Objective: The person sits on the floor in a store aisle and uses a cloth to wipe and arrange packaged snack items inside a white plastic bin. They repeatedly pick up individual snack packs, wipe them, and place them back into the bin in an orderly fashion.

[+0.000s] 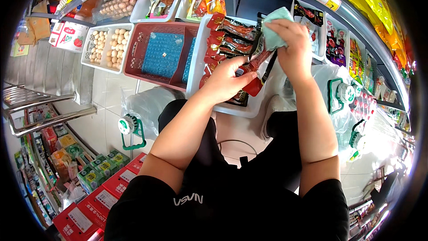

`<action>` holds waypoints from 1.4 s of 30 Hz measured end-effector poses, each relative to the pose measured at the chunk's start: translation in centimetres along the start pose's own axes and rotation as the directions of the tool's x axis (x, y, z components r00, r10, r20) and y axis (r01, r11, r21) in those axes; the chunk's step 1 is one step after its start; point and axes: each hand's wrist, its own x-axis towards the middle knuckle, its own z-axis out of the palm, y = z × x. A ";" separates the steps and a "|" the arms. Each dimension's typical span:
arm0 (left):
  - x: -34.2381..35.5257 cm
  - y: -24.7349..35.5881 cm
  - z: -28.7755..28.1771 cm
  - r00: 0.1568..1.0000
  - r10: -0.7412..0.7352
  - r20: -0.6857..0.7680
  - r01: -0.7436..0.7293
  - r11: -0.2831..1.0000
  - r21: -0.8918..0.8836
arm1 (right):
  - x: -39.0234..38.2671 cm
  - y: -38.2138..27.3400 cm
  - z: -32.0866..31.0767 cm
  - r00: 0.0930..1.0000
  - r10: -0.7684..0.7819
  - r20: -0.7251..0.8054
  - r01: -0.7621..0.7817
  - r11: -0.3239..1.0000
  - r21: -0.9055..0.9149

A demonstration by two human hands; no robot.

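My left hand (225, 81) grips the lower end of a red and black snack packet (259, 60) with a clear window that shows reddish-brown food. A folded pale green cloth (273, 35) is pinched in my right hand (294, 47), against the upper part of that packet. Both hands are over a white plastic tray (196, 69). In the tray lie several similar red and black packets (234, 29), side by side in a column; the lower ones are partly covered by my left hand.
Left of the tray stands a red basket (131, 53) with a blue bubbled liner, then a white tray of eggs (115, 47). Other snack trays (307, 20) line the shelf at right. Large clear water bottles (147, 105) with green handles stand on the floor on both sides.
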 end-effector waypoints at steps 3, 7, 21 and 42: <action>0.3 -0.2 -0.4 0.997 0.017 -0.077 -0.021 0.998 -0.053 | -1.0 -2.3 1.2 0.989 -0.085 0.119 0.071 0.990 0.121; 0.2 -0.6 -0.4 0.986 -0.132 -0.106 0.048 0.819 -0.572 | -2.2 -5.3 1.4 0.968 -0.124 0.217 0.072 0.969 0.235; 0.5 -0.2 0.4 0.991 -0.093 -0.100 -0.076 0.232 -0.970 | -3.3 -4.9 1.8 0.945 -0.241 0.221 0.198 0.960 0.199; 0.5 0.1 0.1 0.919 -0.144 -0.366 -0.247 0.514 -0.822 | -1.7 -2.4 -0.6 0.999 0.037 -0.005 -0.032 0.922 0.386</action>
